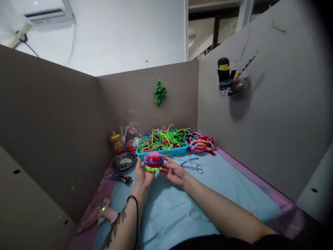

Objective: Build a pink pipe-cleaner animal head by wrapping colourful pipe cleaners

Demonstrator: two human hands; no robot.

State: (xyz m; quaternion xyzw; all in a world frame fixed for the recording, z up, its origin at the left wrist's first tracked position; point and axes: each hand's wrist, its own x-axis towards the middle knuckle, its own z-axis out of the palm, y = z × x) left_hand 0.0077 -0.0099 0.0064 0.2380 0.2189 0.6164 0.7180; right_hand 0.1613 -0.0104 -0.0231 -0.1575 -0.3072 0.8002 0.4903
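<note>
Between my two hands, above the blue table cover, is a small fuzzy pipe-cleaner craft [154, 161]. It has a pink top, blue and red bits, a purple band and a wavy lime-green lower edge. My left hand [143, 174] closes on its left side, the thumb upright along it. On the right side, the fingers of my right hand [174, 171] grip its edge. Some fingertips are hidden behind or under it. Just beyond stands a blue tray [166, 152] heaped with loose pipe cleaners [166, 139].
Scissors [199, 169] lie right of my hands. A metal pan [124, 161] and a pink glue gun [108, 211] are at left. Finished fuzzy crafts [200, 144] sit beside the tray. Grey panels [148, 118] enclose the table, with a clear holder [231, 86] on the right one.
</note>
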